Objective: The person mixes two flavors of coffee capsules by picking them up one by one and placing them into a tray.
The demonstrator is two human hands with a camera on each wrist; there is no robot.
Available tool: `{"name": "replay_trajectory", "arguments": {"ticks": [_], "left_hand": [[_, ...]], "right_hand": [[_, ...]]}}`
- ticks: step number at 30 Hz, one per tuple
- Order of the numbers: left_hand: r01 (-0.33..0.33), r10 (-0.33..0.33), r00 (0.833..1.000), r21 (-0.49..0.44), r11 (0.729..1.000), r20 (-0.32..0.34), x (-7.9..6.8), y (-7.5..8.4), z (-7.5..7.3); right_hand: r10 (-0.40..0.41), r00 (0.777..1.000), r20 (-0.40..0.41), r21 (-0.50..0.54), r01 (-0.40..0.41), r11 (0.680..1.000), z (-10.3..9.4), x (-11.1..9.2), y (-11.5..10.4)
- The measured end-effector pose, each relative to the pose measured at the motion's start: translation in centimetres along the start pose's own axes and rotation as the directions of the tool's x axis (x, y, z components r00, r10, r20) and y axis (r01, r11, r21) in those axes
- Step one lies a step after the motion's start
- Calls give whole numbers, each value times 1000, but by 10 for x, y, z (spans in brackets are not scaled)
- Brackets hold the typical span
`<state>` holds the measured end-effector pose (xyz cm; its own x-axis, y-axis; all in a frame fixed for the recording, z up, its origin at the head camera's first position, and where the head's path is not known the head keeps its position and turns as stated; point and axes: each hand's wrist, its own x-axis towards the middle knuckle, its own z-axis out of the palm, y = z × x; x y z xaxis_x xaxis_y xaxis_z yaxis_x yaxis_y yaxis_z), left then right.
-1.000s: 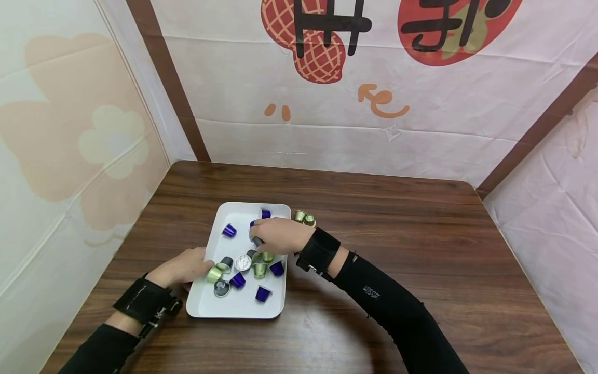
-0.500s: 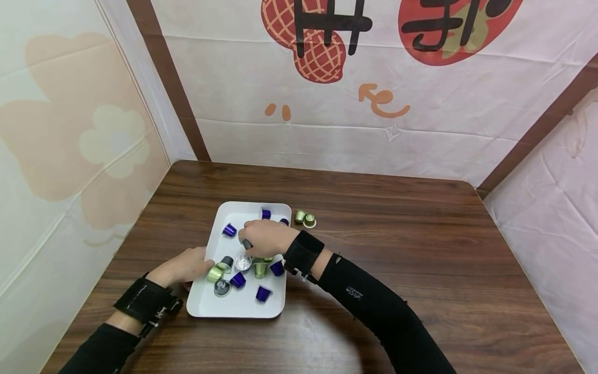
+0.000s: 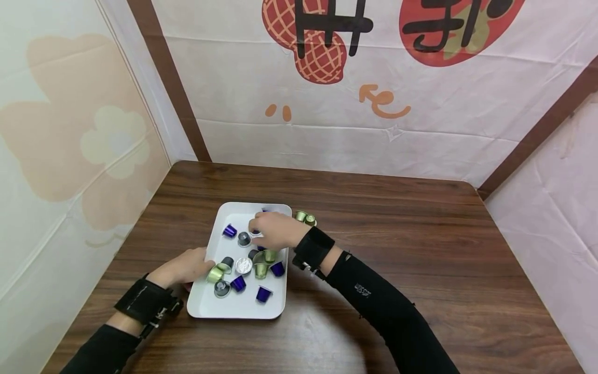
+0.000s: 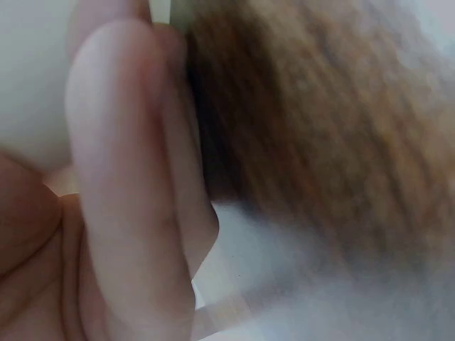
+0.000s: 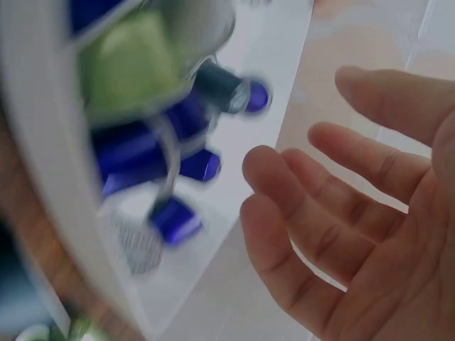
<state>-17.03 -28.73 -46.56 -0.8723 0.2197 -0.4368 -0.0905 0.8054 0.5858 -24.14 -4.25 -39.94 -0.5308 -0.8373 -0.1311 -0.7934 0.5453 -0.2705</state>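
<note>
My left hand (image 3: pixel 188 266) grips the left rim of a white tray (image 3: pixel 235 309), its thumb on the rim; in the left wrist view its fingers (image 4: pixel 124 163) curl at the tray's edge. Over the upper right of the tray hovers my right hand (image 3: pixel 276 230). The right wrist view shows that palm with relaxed fingers (image 5: pixel 266 234) and nothing held. A grey coffee capsule (image 3: pixel 244 239) stands on the tray just left of those fingers. Purple capsules (image 3: pixel 229 230), green capsules (image 3: pixel 261 270) and a silver-lidded capsule (image 3: pixel 244 266) lie about the tray. My right hand hides part of the tray.
Two green capsules (image 3: pixel 306 217) lie on the wooden table (image 3: pixel 397 249) just beyond the tray's right edge. Printed fabric walls (image 3: pixel 327 140) enclose the table at the back and sides.
My right hand moved left with a grey capsule, let it go on the tray, and moved back right. The left hand and the tray have stayed in place.
</note>
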Motion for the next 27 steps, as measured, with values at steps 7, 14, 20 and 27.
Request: {"name": "replay_trajectory", "arguments": {"ticks": [7, 14, 20, 27], "left_hand": [[-12, 12, 1000, -7, 1000, -1, 0, 2, -1], [1, -1, 1000, -10, 1000, 8, 1, 3, 0], [4, -4, 1000, -3, 1000, 9, 1, 2, 0], [3, -3, 1000, -19, 1000, 7, 0, 1, 2]], "right_hand": [[52, 997, -49, 60, -49, 997, -6, -30, 39], [25, 997, -72, 53, -22, 998, 3, -51, 63], [38, 996, -82, 31, -35, 999, 14, -55, 72], [97, 995, -15, 9, -97, 995, 24, -56, 73]]}}
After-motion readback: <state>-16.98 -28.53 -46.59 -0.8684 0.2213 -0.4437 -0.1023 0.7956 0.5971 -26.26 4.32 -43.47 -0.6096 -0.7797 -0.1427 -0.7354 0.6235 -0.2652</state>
